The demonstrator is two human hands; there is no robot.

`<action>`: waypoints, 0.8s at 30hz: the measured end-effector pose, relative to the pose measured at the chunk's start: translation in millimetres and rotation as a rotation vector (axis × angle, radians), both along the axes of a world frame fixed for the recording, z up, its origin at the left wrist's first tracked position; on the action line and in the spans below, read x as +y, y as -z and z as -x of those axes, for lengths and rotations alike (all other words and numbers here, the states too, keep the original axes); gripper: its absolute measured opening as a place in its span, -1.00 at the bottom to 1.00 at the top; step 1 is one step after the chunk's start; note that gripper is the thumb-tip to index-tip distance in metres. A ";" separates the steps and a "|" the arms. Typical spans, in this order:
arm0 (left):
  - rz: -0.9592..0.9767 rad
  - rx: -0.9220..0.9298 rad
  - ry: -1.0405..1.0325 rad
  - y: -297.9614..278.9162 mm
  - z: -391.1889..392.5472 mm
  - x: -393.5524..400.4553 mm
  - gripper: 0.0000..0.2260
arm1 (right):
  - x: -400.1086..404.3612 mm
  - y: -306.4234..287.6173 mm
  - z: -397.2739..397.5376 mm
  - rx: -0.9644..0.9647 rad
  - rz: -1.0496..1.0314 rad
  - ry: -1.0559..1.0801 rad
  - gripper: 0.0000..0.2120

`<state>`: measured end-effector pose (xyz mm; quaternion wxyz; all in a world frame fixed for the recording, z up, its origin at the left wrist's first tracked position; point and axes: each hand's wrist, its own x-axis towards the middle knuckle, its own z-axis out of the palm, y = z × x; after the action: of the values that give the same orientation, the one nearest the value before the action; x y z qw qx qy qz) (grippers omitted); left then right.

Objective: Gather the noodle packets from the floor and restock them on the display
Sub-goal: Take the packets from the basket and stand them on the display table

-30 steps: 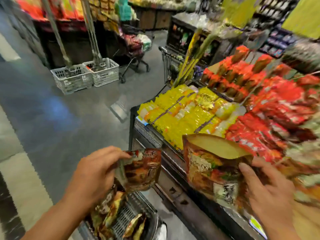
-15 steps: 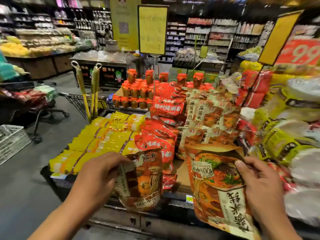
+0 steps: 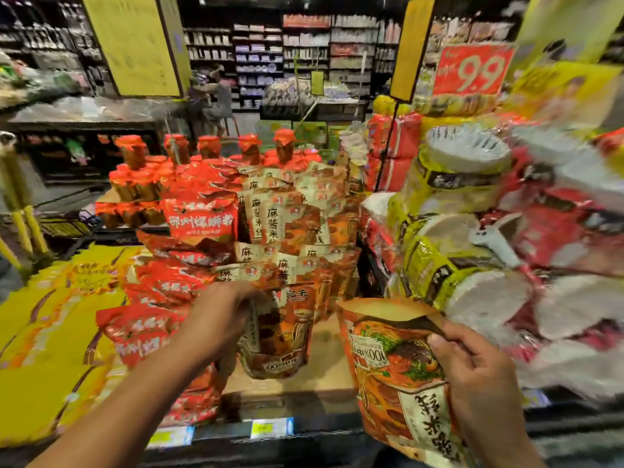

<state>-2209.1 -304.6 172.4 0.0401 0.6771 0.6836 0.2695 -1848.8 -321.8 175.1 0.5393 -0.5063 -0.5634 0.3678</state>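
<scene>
My left fingers (image 3: 251, 300) are curled over the top edge of a dark orange noodle packet (image 3: 282, 336), gripping it so it hangs upright below the left hand (image 3: 219, 319). The packet sits just in front of the knuckles, its lower end over the bare cardboard shelf floor (image 3: 324, 369) of the display. My right fingers (image 3: 449, 349) wrap the right edge of a second, larger noodle packet (image 3: 395, 373), thumb pressed on its printed face, the right hand (image 3: 479, 376) holding it tilted with its opened-looking tan top edge up and to the left of the fingertips. The two packets are near each other but apart, with the cardboard gap showing between them.

Just beyond my left fingers, touching or nearly touching the held packet's top, stands the stack of cream-and-orange packets (image 3: 287, 224). Left of my left hand lie red packets (image 3: 199, 221) in a slumped pile, and farther left flat yellow packs (image 3: 50, 332). Behind those rise red-capped jars (image 3: 135, 157). Right of my right fingers are yellow-banded white bundles (image 3: 456, 231), blurred. Above them hangs a red 9.9 price sign (image 3: 472, 70). Below both hands, price tags (image 3: 270, 427) run along the shelf edge.
</scene>
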 end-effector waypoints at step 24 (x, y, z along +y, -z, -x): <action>0.140 0.004 0.223 89.8 -109.9 220.4 -0.67 | 73.0 14.2 -50.9 0.149 0.190 0.086 -0.83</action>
<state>-2099.2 -84.2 82.6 0.1156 0.7450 0.6212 0.2138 -1797.9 -248.8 160.9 0.5444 -0.5503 -0.4622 0.4327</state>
